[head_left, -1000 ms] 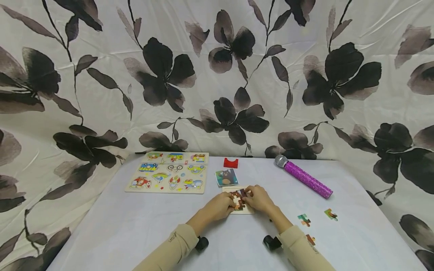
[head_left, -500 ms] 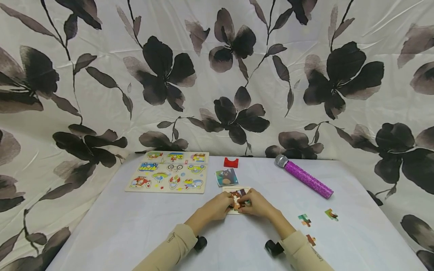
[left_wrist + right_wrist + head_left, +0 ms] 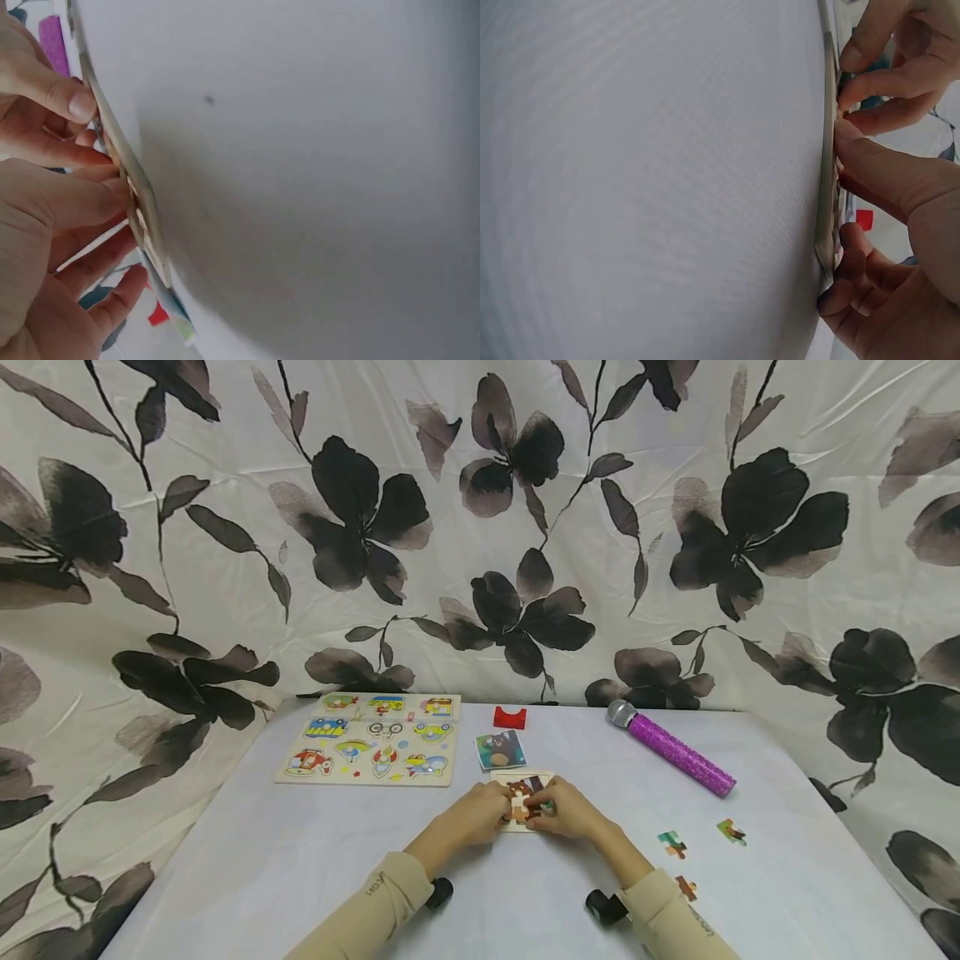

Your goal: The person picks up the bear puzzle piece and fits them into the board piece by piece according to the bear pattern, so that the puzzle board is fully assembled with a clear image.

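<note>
A small pale wooden jigsaw board lies flat at the middle of the table, partly filled with brown bear-picture pieces. Across its right side reaches my right hand, whose thumb and index finger pinch a dark brown puzzle piece low over the board. My left hand rests its fingertips on the left part. Seen from the left wrist, the left thumb presses on the board's face while other fingers stretch past its edge. In the right wrist view, the board's edge runs beside both hands.
Three loose puzzle pieces lie at the right. Behind the board are a bear picture card and a red notched piece. A purple glitter microphone lies back right, a vehicle puzzle board back left.
My right hand has come down and left from the board's upper right to its middle right. My left hand has shifted slightly left, uncovering more of the bear.
</note>
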Available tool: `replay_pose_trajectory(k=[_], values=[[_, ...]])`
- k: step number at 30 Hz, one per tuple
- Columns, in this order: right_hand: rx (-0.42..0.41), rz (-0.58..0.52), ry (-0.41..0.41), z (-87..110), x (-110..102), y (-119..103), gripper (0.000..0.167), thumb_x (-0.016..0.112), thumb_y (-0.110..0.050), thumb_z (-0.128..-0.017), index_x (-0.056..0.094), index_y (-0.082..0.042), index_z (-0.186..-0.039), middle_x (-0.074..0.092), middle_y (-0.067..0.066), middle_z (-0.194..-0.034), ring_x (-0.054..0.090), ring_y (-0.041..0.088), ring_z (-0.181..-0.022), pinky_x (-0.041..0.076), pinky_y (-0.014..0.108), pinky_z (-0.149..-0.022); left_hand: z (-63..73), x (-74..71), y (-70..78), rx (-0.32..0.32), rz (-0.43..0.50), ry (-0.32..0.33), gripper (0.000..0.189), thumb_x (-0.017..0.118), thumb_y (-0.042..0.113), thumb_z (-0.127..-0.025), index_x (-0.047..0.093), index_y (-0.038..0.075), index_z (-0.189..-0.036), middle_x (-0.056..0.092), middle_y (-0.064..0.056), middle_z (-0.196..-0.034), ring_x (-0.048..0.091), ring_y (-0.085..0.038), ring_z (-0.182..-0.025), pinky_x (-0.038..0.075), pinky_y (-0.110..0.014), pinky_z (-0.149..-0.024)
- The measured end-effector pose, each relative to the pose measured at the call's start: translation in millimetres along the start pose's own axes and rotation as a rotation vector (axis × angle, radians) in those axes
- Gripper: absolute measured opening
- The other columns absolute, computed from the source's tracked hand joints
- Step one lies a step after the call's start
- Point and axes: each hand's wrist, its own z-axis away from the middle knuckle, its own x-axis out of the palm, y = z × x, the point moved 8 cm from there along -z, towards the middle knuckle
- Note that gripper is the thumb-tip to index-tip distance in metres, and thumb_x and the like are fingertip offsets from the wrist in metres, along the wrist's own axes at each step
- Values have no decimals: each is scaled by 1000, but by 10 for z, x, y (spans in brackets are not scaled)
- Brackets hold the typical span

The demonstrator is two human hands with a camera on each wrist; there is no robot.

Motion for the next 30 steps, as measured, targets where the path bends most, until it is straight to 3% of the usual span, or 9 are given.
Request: replay_pose_trajectory(k=[8,15,22,30], values=[[11,-2,0,8,1,22,32,77,-19,-77,72,0,-103,55,6,-85,40,12,-73,32,21,-61,27,27,-57,39,136,43,14,65,1,-85,75,5,-93,68,-6,-103,60,-19,-102,48,-29,-92],[10,-6,-1,14,9,33,33,76,-20,-78,71,-1,-104,54,5,-86,38,10,-72,33,21,-60,47,22,-91,24,219,50,15,65,0,-84,74,4,-95,66,-7,-105,58,-20,-105,47,-31,-94],[11,3,5,25,19,47,32,76,-19,-78,71,0,-103,54,5,-86,41,11,-74,34,22,-61,34,28,-29,65,198,50,14,66,2,-83,74,3,-95,67,-9,-105,60,-21,-104,47,-30,-94],[-3,8,1,22,30,47,34,76,-21,-79,71,0,-105,55,4,-86,40,11,-72,33,21,-60,20,30,-35,42,163,68,7,70,4,-82,75,6,-86,70,-7,-100,64,-20,-98,50,-28,-89]])
